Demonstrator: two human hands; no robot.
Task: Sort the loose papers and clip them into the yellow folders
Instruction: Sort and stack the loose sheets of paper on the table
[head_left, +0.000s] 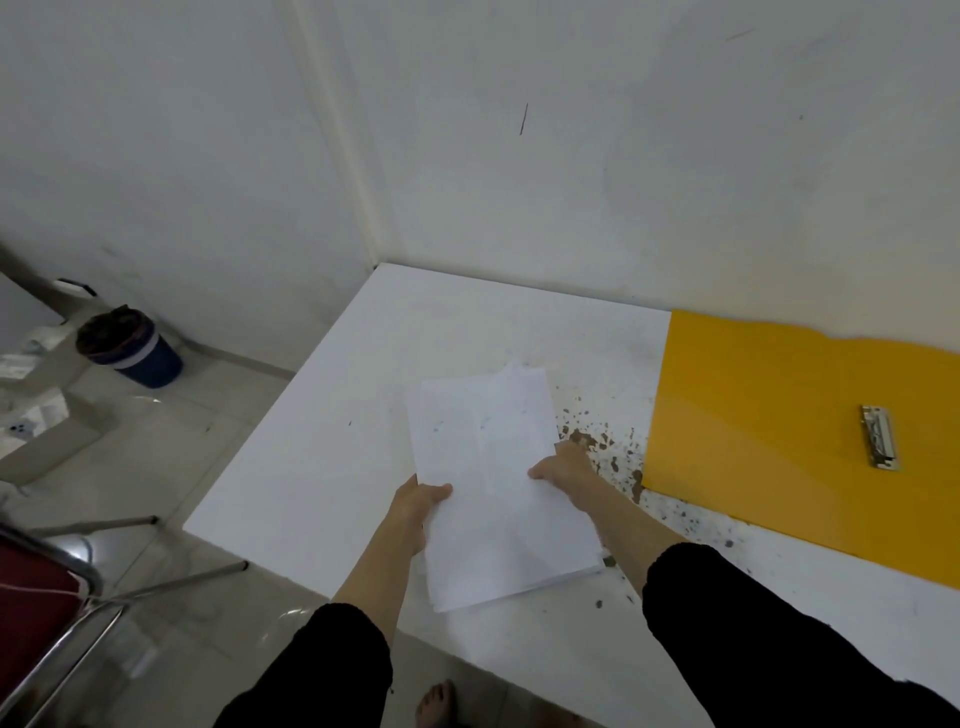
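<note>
- Loose papers (498, 483): a white stack held over the near middle of the table. The sheets are not squared. The far ends fan out unevenly. Whether the near end rests on the table surface cannot be told.
- Left hand (421, 499): grips the left edge of the stack, thumb on the top sheet. The other fingers are hidden beneath the paper.
- Right hand (561, 467): grips the right edge of the stack, thumb on the top sheet and fingers hidden below. The two hands are apart, one on each long side of the stack.
- Sleeves (727, 623): black, covering both forearms to partway down.
- Yellow folder (753, 441): lies open and flat on the right part of the table, far edge against the wall, running out of view at the right. It is not touching the papers.
- Metal clip (879, 437): fixed on the folder's inner face toward the right. No paper is under it.
- Brown stains (597, 447): spattered on the table between the stack and the folder.
- Table (337, 415): white, set into the corner of the wall (571, 156).
- Bin (130, 345): dark blue with a black liner, on the floor at the left wall.
- Chair (36, 613): red seat, chrome frame, at the lower left.
- Bare foot (436, 704): on the tiled floor at the table's near edge.
</note>
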